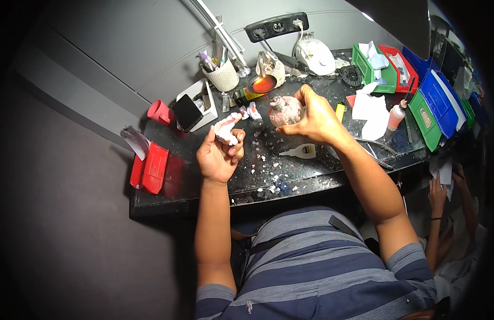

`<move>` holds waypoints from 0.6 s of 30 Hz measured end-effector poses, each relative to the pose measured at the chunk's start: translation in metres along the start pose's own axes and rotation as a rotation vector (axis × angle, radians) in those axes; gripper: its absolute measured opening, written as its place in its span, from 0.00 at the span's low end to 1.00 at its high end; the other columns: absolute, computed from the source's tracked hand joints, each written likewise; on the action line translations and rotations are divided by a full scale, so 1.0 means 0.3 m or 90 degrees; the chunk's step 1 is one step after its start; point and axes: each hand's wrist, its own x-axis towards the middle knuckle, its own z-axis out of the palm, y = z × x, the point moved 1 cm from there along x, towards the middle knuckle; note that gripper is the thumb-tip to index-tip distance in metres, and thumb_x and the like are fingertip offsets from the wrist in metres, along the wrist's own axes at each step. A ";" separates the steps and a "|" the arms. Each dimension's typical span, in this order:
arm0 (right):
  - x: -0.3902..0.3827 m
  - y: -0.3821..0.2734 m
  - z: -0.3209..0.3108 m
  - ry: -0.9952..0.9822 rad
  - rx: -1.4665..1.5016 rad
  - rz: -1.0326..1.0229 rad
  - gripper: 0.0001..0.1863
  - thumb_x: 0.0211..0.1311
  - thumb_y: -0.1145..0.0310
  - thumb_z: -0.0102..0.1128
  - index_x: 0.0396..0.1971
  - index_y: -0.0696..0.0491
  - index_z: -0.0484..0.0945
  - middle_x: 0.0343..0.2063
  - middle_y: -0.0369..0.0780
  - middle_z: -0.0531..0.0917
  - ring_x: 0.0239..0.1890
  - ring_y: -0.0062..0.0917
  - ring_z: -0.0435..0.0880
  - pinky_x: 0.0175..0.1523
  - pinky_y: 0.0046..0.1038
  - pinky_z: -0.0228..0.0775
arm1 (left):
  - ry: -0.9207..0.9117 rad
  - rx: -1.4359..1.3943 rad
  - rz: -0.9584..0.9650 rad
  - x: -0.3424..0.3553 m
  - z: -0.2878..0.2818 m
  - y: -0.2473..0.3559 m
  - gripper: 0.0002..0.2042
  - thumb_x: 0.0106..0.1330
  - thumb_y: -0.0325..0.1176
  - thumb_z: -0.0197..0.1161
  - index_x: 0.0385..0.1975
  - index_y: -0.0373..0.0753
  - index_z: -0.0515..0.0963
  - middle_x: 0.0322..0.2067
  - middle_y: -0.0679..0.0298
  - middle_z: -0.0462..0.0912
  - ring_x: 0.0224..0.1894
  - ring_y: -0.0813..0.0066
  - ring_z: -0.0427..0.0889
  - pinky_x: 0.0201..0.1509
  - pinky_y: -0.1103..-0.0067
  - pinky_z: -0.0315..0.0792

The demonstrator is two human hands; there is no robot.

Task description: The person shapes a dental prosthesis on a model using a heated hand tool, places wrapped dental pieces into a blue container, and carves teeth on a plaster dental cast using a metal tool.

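Observation:
My left hand (218, 156) holds up a white and pink moulded piece (225, 129), like a dental cast, between thumb and fingers. My right hand (316, 120) grips a rounded, pink-stained bottle (284, 113) with a dark metal neck. Small white and pink pieces (253, 110) lie on the black worktop (188, 181) just beyond my hands, among scattered crumbs. A flat white squeeze tube (303, 151) lies below the bottle. Behind it is a dark round dish (264, 84) with glowing orange contents, near a black can (246, 96).
Around sit a red bin (156, 165), red cup (157, 111), phone (187, 112), tool cup (221, 77), coloured bins (385, 85), papers (369, 114), pink bottle (396, 117) and white device (316, 56). At lower right, another person's hands (438, 197) hold white paper.

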 end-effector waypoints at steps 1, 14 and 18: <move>0.000 0.002 0.002 0.000 0.001 0.000 0.38 0.32 0.56 0.84 0.39 0.60 0.69 0.32 0.50 0.83 0.38 0.42 0.85 0.46 0.37 0.75 | 0.001 0.001 0.000 0.000 -0.001 -0.001 0.34 0.77 0.49 0.45 0.68 0.22 0.56 0.36 0.52 0.74 0.25 0.77 0.66 0.24 0.82 0.62; -0.002 0.003 0.001 0.015 0.024 0.009 0.38 0.32 0.54 0.85 0.39 0.59 0.71 0.31 0.48 0.83 0.36 0.35 0.84 0.45 0.34 0.75 | -0.005 -0.041 -0.008 0.007 -0.034 -0.003 0.25 0.79 0.53 0.40 0.46 0.33 0.71 0.27 0.54 0.74 0.20 0.77 0.66 0.21 0.81 0.60; -0.001 0.015 0.003 0.020 0.031 -0.005 0.38 0.32 0.54 0.86 0.39 0.59 0.71 0.31 0.48 0.83 0.36 0.34 0.85 0.45 0.33 0.76 | -0.002 -0.057 -0.033 0.007 -0.016 0.001 0.24 0.79 0.54 0.39 0.50 0.36 0.70 0.23 0.57 0.72 0.18 0.78 0.60 0.21 0.81 0.55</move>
